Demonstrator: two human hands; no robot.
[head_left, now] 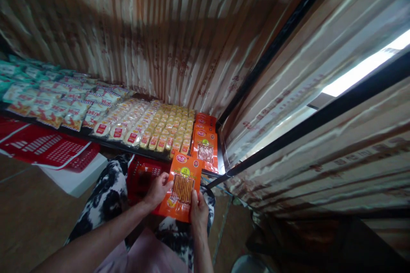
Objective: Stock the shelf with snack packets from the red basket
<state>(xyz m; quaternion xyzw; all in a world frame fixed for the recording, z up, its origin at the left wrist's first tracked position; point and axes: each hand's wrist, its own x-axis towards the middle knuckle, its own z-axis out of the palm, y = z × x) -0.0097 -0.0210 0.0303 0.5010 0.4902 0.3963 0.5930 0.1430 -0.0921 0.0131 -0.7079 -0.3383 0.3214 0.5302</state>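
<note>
Both my hands hold an orange snack packet (181,187) with a clear window that shows thin sticks. My left hand (157,189) grips its left edge with fingers curled. My right hand (199,211) pinches its lower right corner. The packet hangs over my lap, just in front of the low shelf's black front edge (128,145). On that shelf, right behind it, lies a row of matching orange packets (205,138).
The shelf carries rows of yellow-and-red snack bags (160,128) and white-and-red bags (64,106) running left. A red basket (141,175) sits by my knee, more red baskets (48,149) lie at left. Stacked cartons (320,136) rise on the right.
</note>
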